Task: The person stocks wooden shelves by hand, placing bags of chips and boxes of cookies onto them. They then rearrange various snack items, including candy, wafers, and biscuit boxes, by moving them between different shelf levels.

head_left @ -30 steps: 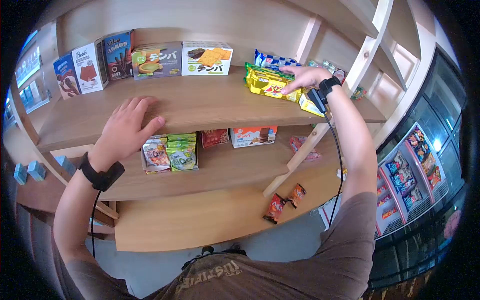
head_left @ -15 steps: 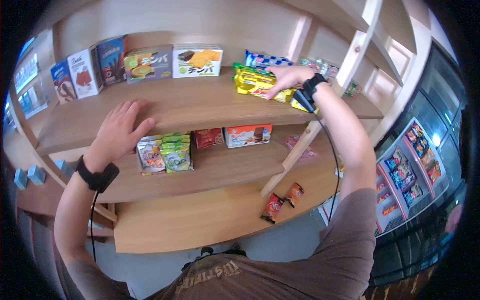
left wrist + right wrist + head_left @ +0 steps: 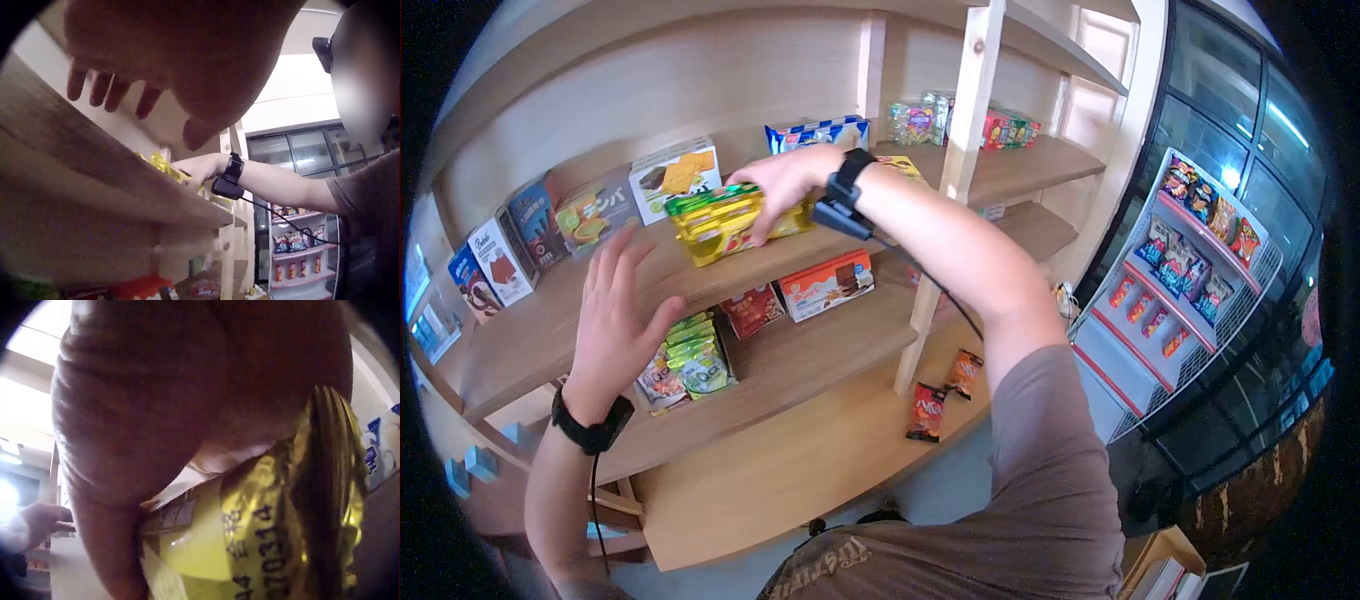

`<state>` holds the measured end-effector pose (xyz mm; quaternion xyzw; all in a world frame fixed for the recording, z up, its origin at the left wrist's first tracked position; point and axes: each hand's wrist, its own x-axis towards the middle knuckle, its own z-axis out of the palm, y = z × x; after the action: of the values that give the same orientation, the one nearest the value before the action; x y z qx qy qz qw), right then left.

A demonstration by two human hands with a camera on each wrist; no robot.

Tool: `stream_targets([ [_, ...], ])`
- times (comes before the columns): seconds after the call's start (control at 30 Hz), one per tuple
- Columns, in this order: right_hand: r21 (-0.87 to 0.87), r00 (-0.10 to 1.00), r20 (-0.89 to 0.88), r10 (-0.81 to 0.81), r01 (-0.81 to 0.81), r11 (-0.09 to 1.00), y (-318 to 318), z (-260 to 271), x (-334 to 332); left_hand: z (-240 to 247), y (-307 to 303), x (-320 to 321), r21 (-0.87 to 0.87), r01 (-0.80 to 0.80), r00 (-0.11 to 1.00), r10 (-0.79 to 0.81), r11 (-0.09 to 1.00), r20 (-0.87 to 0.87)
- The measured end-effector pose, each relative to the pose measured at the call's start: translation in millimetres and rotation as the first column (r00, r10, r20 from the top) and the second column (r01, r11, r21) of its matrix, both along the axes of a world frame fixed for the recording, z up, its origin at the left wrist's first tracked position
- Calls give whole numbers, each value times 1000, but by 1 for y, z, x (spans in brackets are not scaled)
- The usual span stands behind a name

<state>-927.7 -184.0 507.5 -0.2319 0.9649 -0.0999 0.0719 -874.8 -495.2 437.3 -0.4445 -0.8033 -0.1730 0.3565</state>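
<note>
On the upper shelf [image 3: 750, 278], my right hand [image 3: 795, 185] grips yellow and green snack packs [image 3: 718, 228], thumb in front and fingers over the top. The right wrist view shows a yellow wrapper [image 3: 206, 550] close under that hand [image 3: 187, 394]. My left hand [image 3: 612, 315] is raised near the shelf's front edge with its fingers spread, holding nothing; in the left wrist view this hand [image 3: 175, 62] also has its fingers extended. Just left of the packs stands a white cracker box [image 3: 675, 180]; behind my right hand lies a blue and white pack [image 3: 820, 133].
More boxes [image 3: 590, 215] line the upper shelf at left. The lower shelf has green pouches [image 3: 698, 355] and an orange box [image 3: 830, 287]. A wooden post [image 3: 972, 110] rises right of my right hand. Two red snack bags [image 3: 927, 412] lie below; a snack rack [image 3: 1170, 290] stands at right.
The view has turned rightward. My right hand has carried the yellow and green packs left along the shelf, from beside the blue pack to near the cracker box. My left hand stays spread.
</note>
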Motion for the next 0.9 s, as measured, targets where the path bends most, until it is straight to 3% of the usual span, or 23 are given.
stream_targets([
  [0.17,3,994,-102,-26,27,1000,-25,-2,1,11,40,-30,-44,-4,995,0,999,-99],
  [0.3,0,985,29,171,-171,985,-19,-4,-11,13,55,-41,-91,-119,993,119,989,-12],
  [0.37,57,970,-213,120,-111,992,-16,-10,-5,15,59,-40,-48,-65,974,74,997,216],
  [0.43,31,955,-254,156,-153,988,-9,-16,-3,10,61,-46,-5,-50,976,50,999,211],
  [0.5,-18,884,-437,164,-191,981,0,-21,4,7,61,-47,36,-36,978,28,999,205],
  [0.6,-44,828,-528,190,-250,967,22,-18,39,5,64,-44,95,-20,959,-8,995,285],
  [0.7,-72,710,-683,174,-303,950,47,-21,87,0,63,-45,94,-52,981,33,994,191],
  [0.83,-135,450,-890,73,-412,901,86,-34,150,1,65,-40,97,-97,982,79,991,170],
  [0.9,-296,456,-888,-58,-471,831,114,-31,184,2,67,-39,91,-83,982,66,992,175],
])
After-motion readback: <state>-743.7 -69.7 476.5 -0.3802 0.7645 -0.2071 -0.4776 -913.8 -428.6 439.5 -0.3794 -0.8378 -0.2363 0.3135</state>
